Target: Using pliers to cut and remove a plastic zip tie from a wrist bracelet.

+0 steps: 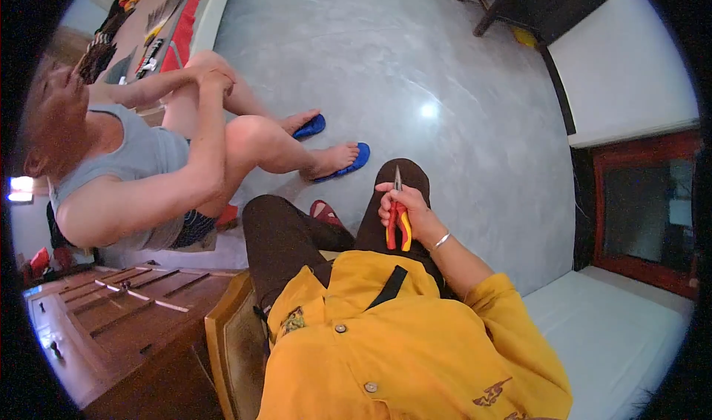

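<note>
My right hand (409, 206), with a silver bracelet on the wrist, holds needle-nose pliers (399, 214) above my right thigh. The pliers have red and yellow handles, and their metal jaws point away from me and look closed. My fingers wrap the pliers near the pivot, with the thumb on the right side. Brown trousers (278, 225) cover my bent knees, and a dark strip (391, 287) lies on the front of my yellow shirt (400, 336). My left hand is out of view.
At the left a person (139, 170) sits in blue slippers, hands clasped on one knee. A wooden chair (236, 336) and panelled wooden furniture (133, 303) stand lower left. A dark wooden piece of furniture (534, 3) is upper right; a table (125, 31) with assorted items is upper left.
</note>
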Demonstrator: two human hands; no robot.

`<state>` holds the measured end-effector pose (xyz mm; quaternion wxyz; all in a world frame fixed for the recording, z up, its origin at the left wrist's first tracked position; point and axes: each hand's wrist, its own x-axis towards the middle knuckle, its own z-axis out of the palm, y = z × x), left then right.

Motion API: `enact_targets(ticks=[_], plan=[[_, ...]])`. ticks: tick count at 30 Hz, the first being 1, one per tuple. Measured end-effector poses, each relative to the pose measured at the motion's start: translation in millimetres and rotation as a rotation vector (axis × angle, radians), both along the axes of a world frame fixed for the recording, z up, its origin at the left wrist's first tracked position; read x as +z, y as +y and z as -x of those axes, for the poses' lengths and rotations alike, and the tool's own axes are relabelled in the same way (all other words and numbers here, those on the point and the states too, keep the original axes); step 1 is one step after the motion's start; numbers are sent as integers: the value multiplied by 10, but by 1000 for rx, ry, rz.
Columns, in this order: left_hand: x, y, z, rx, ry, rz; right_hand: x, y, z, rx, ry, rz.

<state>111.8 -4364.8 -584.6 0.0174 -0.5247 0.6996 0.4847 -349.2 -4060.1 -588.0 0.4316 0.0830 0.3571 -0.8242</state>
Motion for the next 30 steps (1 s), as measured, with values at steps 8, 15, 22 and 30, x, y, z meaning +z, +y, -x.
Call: enact_targets(ticks=[8, 15, 22, 30], plan=[[246, 257, 473, -30, 8, 3, -33, 114, 51, -13, -22, -11], [597, 338, 1139, -23, 40, 8, -5, 171, 0, -28, 12, -45], [284, 77, 81, 19, 54, 72, 98, 122, -7, -6, 13, -30], [461, 192, 205, 33, 91, 103, 124, 199, 22, 1, 10, 5]])
